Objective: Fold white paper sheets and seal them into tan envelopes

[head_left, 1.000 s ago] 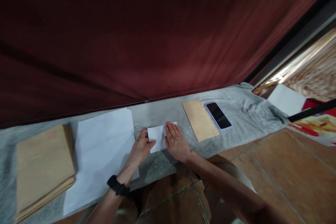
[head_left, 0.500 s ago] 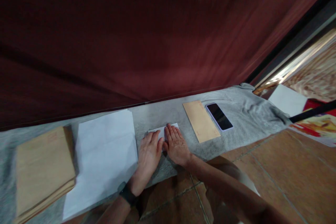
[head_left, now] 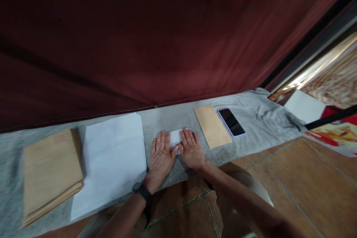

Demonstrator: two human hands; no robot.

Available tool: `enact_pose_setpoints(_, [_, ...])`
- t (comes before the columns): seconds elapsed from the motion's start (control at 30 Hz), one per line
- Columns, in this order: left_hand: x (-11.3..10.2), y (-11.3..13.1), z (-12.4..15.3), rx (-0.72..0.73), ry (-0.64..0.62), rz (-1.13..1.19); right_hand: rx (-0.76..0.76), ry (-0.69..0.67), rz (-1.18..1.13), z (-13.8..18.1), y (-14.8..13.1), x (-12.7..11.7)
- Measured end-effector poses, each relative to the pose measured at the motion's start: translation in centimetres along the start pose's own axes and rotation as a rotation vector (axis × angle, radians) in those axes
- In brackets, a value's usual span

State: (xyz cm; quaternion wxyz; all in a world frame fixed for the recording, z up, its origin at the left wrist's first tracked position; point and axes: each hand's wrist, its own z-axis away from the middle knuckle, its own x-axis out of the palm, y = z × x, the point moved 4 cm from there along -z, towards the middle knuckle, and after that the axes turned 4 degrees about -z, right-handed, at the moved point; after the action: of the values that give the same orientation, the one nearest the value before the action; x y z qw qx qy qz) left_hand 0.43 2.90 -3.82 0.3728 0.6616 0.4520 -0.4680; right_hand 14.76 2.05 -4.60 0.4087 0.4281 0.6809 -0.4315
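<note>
A small folded white paper (head_left: pixel 175 137) lies on the grey cloth (head_left: pixel 164 121) in front of me. My left hand (head_left: pixel 160 156) lies flat on its left part, fingers stretched out, with a black watch on the wrist. My right hand (head_left: pixel 192 148) lies flat on the right part, fingers together and extended. Only a narrow strip of the paper shows between the two hands.
A stack of white sheets (head_left: pixel 111 160) lies left of my hands, and a pile of brown envelopes (head_left: pixel 51 171) further left. To the right lie one brown envelope (head_left: pixel 212 125) and a black phone (head_left: pixel 231 121). A dark red curtain hangs behind.
My left hand went from gripping the paper's left edge to lying flat on it. Both hands have shifted a little and now cover most of the paper.
</note>
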Motion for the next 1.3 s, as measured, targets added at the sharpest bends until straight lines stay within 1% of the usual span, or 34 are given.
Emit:
enact_pose_setpoints(0.1, [-0.3, 0.0, 0.0, -0.035, -0.002, 0.004, 0.028, -0.007, 0.018, 0.1, 1.0, -0.2])
enact_pose_setpoints(0.2, [-0.3, -0.2, 0.1, -0.039, 0.002, 0.010, 0.039, -0.004, 0.021, 0.2, 1.4, -0.4])
enact_pose_setpoints(0.4, [0.2, -0.6, 0.5, -0.077, 0.019, 0.012, 0.058, 0.039, 0.010, 0.7, 1.7, -0.7])
enact_pose_setpoints(0.63, [0.3, -0.6, 0.5, -0.079, 0.014, -0.003, 0.076, 0.044, 0.023, 1.6, 1.8, -1.6])
enact_pose_setpoints(0.7, [0.2, -0.5, 0.5, -0.081, 0.021, -0.005, 0.044, 0.041, 0.009, 1.9, 1.2, -1.8])
enact_pose_setpoints(0.83, [-0.1, -0.4, 0.5, -0.073, 0.035, -0.015, -0.073, 0.012, -0.031, 2.5, -0.5, -1.5])
enact_pose_setpoints(0.93, [-0.1, -0.4, 0.5, -0.068, 0.032, -0.012, -0.108, -0.005, -0.028, 3.0, -0.7, -1.0])
enact_pose_setpoints(1.03, [-0.1, -0.4, 0.5, -0.072, 0.049, -0.001, -0.090, -0.005, 0.000, 3.7, 0.2, -1.0])
enact_pose_setpoints(1.17, [-0.2, -0.6, 0.5, -0.053, 0.062, 0.026, -0.048, -0.003, 0.023, 4.5, 1.3, -1.6])
enact_pose_setpoints(1.23, [-0.5, -0.7, 0.4, -0.052, 0.061, 0.033, -0.020, -0.020, 0.017, 4.3, 1.3, -2.0])
enact_pose_setpoints(1.3, [-0.8, -0.6, 0.3, -0.043, 0.063, 0.034, 0.015, -0.050, -0.006, 3.4, 1.1, -2.4])
